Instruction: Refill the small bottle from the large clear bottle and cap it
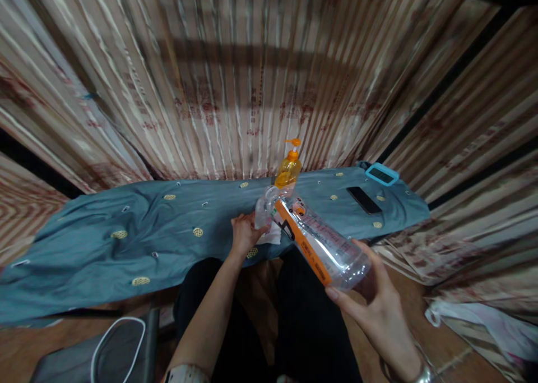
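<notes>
Head view: right hand [380, 301] cups the base of a clear plastic bottle [317, 240], fingers curled around its bottom end, thumb on top. The bottle lies tilted, neck pointing away and down toward the cloth, likely so the base hand can steady it while the other works at the mouth. Left hand [245, 232] sits at the neck end, fingers closed on a white wipe [269, 237] pressed against the bottle's shoulder; how tight the grip is cannot be told. An orange label strip runs along the bottle. Behind it an orange pump bottle [288, 170] stands upright on a blue cloth [138, 243]. A phone [363, 199] lies flat farther right, a blue-framed device [381, 174] near the cloth's edge.
</notes>
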Demonstrator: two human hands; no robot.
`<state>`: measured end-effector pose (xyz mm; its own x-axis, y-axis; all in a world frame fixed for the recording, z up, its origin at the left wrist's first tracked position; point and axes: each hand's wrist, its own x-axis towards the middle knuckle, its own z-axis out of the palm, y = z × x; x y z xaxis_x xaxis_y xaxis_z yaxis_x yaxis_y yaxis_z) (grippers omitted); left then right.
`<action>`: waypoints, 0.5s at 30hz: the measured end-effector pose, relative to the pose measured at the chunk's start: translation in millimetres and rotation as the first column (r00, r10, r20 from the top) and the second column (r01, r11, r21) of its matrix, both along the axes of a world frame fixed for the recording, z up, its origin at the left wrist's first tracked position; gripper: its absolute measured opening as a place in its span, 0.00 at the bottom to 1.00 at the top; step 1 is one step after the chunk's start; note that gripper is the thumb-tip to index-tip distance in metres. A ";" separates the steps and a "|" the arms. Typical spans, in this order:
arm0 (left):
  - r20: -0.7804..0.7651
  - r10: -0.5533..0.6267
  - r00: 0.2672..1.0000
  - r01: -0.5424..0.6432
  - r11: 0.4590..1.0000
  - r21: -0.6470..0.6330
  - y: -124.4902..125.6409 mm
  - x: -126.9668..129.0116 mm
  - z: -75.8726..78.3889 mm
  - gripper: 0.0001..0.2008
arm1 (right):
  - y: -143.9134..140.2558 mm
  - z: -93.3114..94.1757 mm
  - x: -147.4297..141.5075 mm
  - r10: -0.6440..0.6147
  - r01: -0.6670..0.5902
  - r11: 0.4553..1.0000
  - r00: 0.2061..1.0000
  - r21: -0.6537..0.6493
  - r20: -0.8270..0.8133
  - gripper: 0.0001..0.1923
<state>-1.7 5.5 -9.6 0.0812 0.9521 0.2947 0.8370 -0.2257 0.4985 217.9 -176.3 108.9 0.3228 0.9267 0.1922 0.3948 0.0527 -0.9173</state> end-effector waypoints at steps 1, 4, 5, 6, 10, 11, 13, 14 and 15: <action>0.001 0.000 1.000 0.000 1.000 0.001 0.1 -0.1 -0.2 0.11 | 0.0 0.1 0.1 0.000 0.000 1.000 1.000 0.000 -0.001 0.44; 0.006 0.008 1.000 -0.008 1.000 0.004 0.4 0.0 -0.8 0.11 | -0.4 -0.2 0.8 -0.001 0.001 1.000 1.000 -0.005 -0.003 0.44; 0.005 0.010 1.000 -0.010 1.000 0.006 0.4 0.0 -0.9 0.11 | -0.6 -0.6 1.0 0.000 0.000 1.000 1.000 -0.010 -0.010 0.44; 0.004 0.012 1.000 -0.012 1.000 0.007 0.4 0.1 -0.8 0.11 | -0.8 -1.1 1.1 0.001 -0.001 1.000 1.000 -0.017 -0.019 0.44; -0.009 0.013 1.000 -0.013 1.000 0.003 -0.2 0.6 0.5 0.11 | -1.6 -4.2 1.4 0.012 -0.015 0.999 0.998 -0.038 -0.068 0.45; -0.015 0.012 1.000 -0.012 1.000 -0.002 -0.4 0.6 1.0 0.11 | -1.7 -4.8 1.5 0.014 -0.017 0.999 0.997 -0.037 -0.072 0.45; -0.024 0.013 1.000 -0.014 1.000 -0.011 -0.6 0.7 1.8 0.11 | -1.8 -5.4 1.8 0.023 -0.025 0.999 0.997 -0.033 -0.071 0.45; -0.026 0.012 1.000 -0.012 1.000 -0.014 -0.7 0.7 2.0 0.11 | -1.8 -5.4 2.0 0.027 -0.029 0.999 0.997 -0.029 -0.067 0.44; -0.024 0.009 1.000 -0.009 1.000 -0.015 -0.6 0.7 2.1 0.11 | -1.8 -5.1 2.1 0.028 -0.029 0.999 0.998 -0.025 -0.058 0.44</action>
<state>-1.0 4.8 -7.6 0.0794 0.9572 0.2784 0.8509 -0.2106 0.4813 220.0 -178.1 103.8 0.3059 0.9402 0.1498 0.3398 0.0391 -0.9397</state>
